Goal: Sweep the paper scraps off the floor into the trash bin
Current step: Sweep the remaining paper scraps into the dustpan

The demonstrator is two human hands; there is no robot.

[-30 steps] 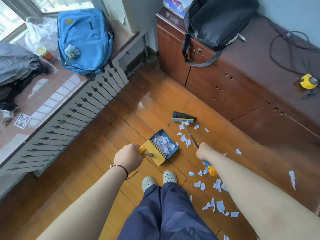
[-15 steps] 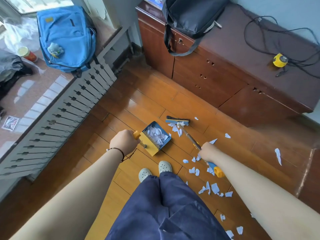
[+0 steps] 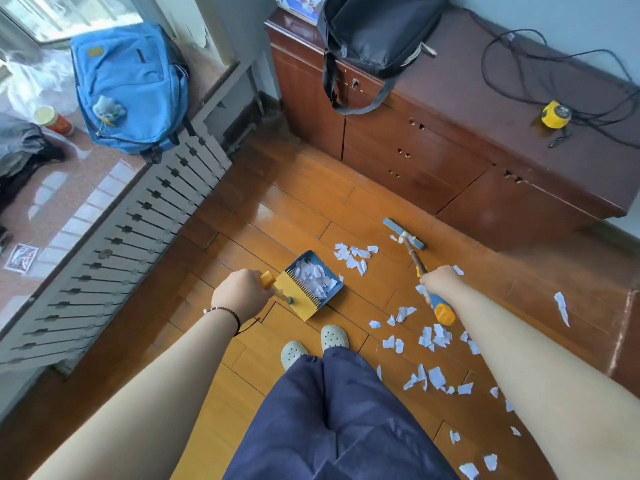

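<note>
Now both arms stretched forward-down. Left hand (image 3: 242,295) fingers wrapped round yellow handle of blue-and-yellow plastic dustpan (image 3: 313,285), resting on wooden floor (image 3: 277,216), holding heap of white paper scraps (image 3: 353,255). Right hand (image 3: 440,280) grips long-handled blue broom (image 3: 403,233), head on floor, far right of dustpan. More scraps scattered between them and near right.

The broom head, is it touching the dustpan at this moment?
Apart. The head view shows the broom head well beyond the dustpan, with bare floor and a cluster of paper scraps lying between them.
</note>
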